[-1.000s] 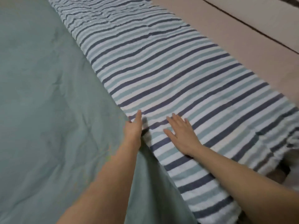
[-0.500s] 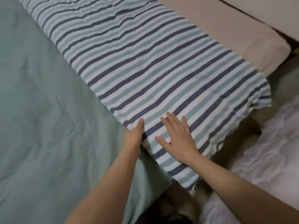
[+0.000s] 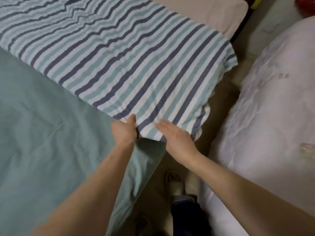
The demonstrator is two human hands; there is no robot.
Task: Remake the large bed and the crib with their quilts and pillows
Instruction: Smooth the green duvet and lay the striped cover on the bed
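Observation:
A blue, teal and white striped quilt lies folded across the bed, running from the top left to the bed's right edge. Under it and to the left spreads a plain green quilt. My left hand grips the striped quilt's near edge, thumb on top and fingers tucked beneath. My right hand rests flat on the quilt's near right corner with fingers together. That corner overhangs the side of the bed.
A beige mattress or pillow shows beyond the striped quilt at the top. A pale pink padded bedding piece fills the right side. Between the two beds is a narrow floor gap with my slippered foot.
Both hands have slid along the striped quilt's near edge to its right end. My left hand went from flat to gripping the edge; the view shifted right, revealing the pink bedding and floor gap.

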